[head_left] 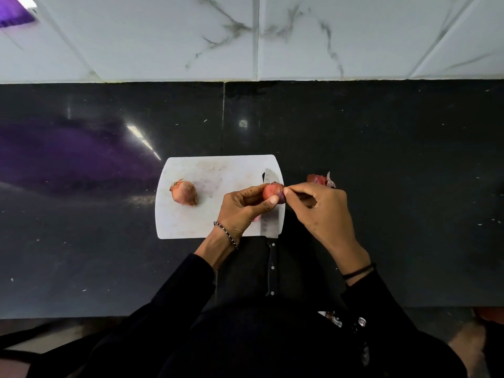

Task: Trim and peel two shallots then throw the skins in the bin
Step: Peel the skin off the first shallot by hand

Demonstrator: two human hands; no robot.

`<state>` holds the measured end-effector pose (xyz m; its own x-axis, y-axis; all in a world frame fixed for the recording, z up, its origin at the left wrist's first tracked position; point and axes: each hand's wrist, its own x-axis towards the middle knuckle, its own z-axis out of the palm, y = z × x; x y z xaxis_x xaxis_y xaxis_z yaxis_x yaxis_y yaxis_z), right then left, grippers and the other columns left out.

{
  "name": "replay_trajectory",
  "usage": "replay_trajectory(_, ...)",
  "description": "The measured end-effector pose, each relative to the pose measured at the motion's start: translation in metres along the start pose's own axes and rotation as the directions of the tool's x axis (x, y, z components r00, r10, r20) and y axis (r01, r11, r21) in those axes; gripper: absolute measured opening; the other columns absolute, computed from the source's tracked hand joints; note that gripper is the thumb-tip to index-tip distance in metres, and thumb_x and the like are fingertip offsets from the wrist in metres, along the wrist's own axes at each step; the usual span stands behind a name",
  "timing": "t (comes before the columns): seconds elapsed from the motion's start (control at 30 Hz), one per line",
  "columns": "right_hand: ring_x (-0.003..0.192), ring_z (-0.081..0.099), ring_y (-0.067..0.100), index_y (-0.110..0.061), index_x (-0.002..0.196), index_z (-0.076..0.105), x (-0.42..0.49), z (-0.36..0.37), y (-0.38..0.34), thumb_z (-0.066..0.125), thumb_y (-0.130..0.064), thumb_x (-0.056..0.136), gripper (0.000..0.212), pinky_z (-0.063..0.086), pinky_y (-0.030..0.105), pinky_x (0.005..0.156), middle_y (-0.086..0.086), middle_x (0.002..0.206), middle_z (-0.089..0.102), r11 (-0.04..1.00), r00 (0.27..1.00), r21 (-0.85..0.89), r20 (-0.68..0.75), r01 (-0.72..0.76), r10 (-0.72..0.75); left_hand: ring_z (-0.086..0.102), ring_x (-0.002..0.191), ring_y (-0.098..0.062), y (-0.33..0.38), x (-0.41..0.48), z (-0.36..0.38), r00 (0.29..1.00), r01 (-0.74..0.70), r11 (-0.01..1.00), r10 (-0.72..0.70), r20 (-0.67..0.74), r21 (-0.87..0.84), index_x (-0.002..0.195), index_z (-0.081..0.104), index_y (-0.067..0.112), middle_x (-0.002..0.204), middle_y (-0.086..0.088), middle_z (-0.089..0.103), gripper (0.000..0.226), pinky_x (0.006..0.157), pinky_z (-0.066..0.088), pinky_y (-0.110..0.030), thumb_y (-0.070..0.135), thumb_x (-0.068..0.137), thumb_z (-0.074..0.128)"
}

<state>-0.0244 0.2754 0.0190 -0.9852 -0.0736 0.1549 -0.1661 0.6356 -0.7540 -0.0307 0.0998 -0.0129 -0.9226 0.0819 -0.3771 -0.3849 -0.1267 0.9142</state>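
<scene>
My left hand [240,207] grips a pink, partly peeled shallot [272,192] above the right edge of the white cutting board [212,170]. My right hand [319,205] pinches the skin at the shallot's right end with thumb and forefinger. A second shallot [185,192], still in its papery skin, lies on the left part of the board. A small heap of red skins [319,179] sits on the black counter just beyond my right hand. A knife [270,225] lies along the board's right edge, blade on the board, black handle toward me.
The black stone counter [381,148] runs wide on both sides of the board. A white marbled tile wall [245,36] backs it. A few skin scraps [331,317] lie near the counter's front edge on the right. No bin is in view.
</scene>
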Motion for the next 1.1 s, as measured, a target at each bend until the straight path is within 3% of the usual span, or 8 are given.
replay_trajectory(0.23,0.071,0.067,0.009,-0.008,0.099,0.078,0.001,-0.006,0.001,0.069,-0.020,0.093,0.016,0.060,0.029,0.068,0.002,0.083,0.074,0.985,0.996,-0.155,0.041,0.079,-0.074,0.071,0.089,-0.005,0.007,0.001,0.011,1.000,-0.012,0.999,0.012,0.015,0.053,0.112,0.070,0.002,0.100,0.000,0.075,0.035,0.076,0.054,-0.015,0.001,0.078,0.076)
replay_trajectory(0.3,0.066,0.066,0.009,-0.008,0.093,0.077,0.002,-0.008,0.004,0.069,-0.023,0.092,0.016,0.059,0.033,0.064,0.000,0.077,0.072,0.981,0.997,-0.177,0.027,0.075,-0.071,0.071,0.091,-0.008,0.010,0.004,0.014,0.999,-0.007,0.998,0.005,0.034,0.062,0.111,0.070,0.003,0.096,0.002,0.075,0.035,0.080,0.055,-0.018,0.001,0.077,0.077)
replay_trajectory(0.4,0.067,0.067,0.012,-0.009,0.088,0.075,0.003,-0.015,0.009,0.070,-0.023,0.090,0.016,0.059,0.037,0.069,0.001,0.076,0.071,0.979,1.000,-0.201,0.007,0.029,-0.028,0.071,0.096,-0.013,0.012,0.007,0.023,0.997,-0.007,0.997,0.001,0.077,0.076,0.114,0.069,-0.002,0.103,-0.011,0.074,0.037,0.085,0.055,-0.021,0.000,0.077,0.076)
replay_trajectory(0.5,0.069,0.067,0.007,-0.011,0.089,0.077,0.001,-0.025,0.014,0.073,-0.019,0.089,0.010,0.059,0.028,0.073,-0.001,0.079,0.073,0.985,0.999,-0.171,-0.043,-0.025,0.018,0.072,0.094,-0.013,0.011,0.009,0.031,0.994,0.005,0.998,-0.012,0.104,0.066,0.115,0.067,-0.004,0.106,-0.016,0.072,0.036,0.081,0.054,-0.018,-0.003,0.080,0.073)
replay_trajectory(0.63,0.081,0.069,-0.003,-0.018,0.102,0.078,-0.005,-0.037,0.020,0.072,-0.025,0.091,0.015,0.053,0.009,0.074,-0.014,0.085,0.073,0.981,0.978,0.021,-0.073,-0.195,0.196,0.072,0.095,-0.012,0.011,0.014,0.039,0.994,0.013,0.999,-0.018,0.104,0.049,0.116,0.067,-0.004,0.105,-0.013,0.073,0.035,0.082,0.054,-0.017,-0.001,0.081,0.072)
replay_trajectory(0.77,0.085,0.071,-0.003,-0.019,0.105,0.077,-0.008,-0.043,0.022,0.071,-0.024,0.092,0.016,0.055,0.013,0.076,-0.013,0.092,0.074,0.972,0.977,0.122,-0.050,-0.201,0.208,0.072,0.093,-0.010,0.012,0.018,0.044,0.995,0.022,0.999,-0.025,0.092,0.037,0.117,0.066,-0.003,0.104,-0.007,0.074,0.037,0.078,0.053,-0.015,-0.002,0.080,0.073)
replay_trajectory(0.93,0.090,0.069,0.000,-0.018,0.107,0.078,-0.006,-0.040,0.022,0.074,-0.024,0.090,0.018,0.054,0.012,0.080,-0.008,0.098,0.075,0.991,0.991,0.049,-0.029,-0.126,0.128,0.072,0.092,-0.011,0.009,0.021,0.046,0.999,-0.005,0.999,0.002,0.047,0.046,0.115,0.067,-0.001,0.102,-0.004,0.074,0.041,0.080,0.055,-0.019,-0.001,0.076,0.076)
replay_trajectory(1.1,0.082,0.066,-0.003,-0.019,0.100,0.079,0.002,-0.036,0.021,0.074,-0.023,0.088,0.013,0.052,0.009,0.079,-0.010,0.091,0.073,0.986,0.987,-0.054,-0.010,-0.158,0.158,0.070,0.101,-0.017,0.004,0.023,0.047,0.999,-0.038,0.989,0.042,-0.021,0.142,0.114,0.070,0.006,0.106,-0.007,0.074,0.051,0.093,0.055,-0.034,0.018,0.068,0.087)
